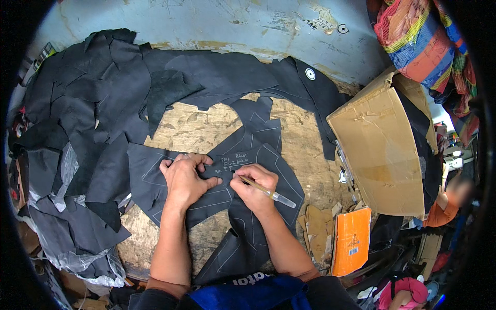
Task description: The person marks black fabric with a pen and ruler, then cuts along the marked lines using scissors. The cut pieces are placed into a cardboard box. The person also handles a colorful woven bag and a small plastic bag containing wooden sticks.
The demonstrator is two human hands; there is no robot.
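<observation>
My left hand (pixel 185 178) presses flat on a small dark pattern piece (pixel 235 163) that lies on a sheet of black leather (pixel 258 206) marked with pale outlines. My right hand (pixel 256 187) grips a pen (pixel 268 194), its tip touching the leather just beside the pattern piece's edge. The leather rests on a worn wooden board (pixel 201 126). Both forearms come in from the lower edge.
Heaps of black leather (pixel 93 103) cover the left and back. A cardboard box (pixel 382 150) stands at the right, an orange booklet (pixel 352 240) below it. Clear plastic (pixel 77 258) lies lower left. Another person (pixel 449 204) is at far right.
</observation>
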